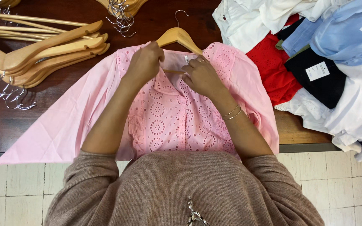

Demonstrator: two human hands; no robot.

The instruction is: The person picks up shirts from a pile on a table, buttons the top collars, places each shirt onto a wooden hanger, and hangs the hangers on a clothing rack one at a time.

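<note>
Nearest is the person's brown knit sweater [181, 188], with a small metal pendant [194, 215] hanging at the chest, above a floor [348, 184] of pale square tiles. Beyond the tiles starts the surface [5, 121], dark polished wood with a lighter wooden strip at its near right edge. One pink blouse [168, 117] with eyelet embroidery lies flat on it, front up, its hem over the near edge and its sleeves spread to left and right. Both forearms reach across the blouse to its collar. The left hand [145, 62] is closed on the collar on the left side; the right hand [200, 75], with a ring and two thin bangles [232, 113] at the wrist, pinches the collar on the right. One wooden hanger [179, 37] sits inside the neck, its metal hook pointing far. At far left lies a stack of wooden hangers [42, 54], roughly six or seven, too overlapped to count exactly, and more hooks [120, 14] show at the far edge. At far right is a heap of clothes [315, 54]: several white pieces, one red, one black with a white tag, two light blue.
</note>
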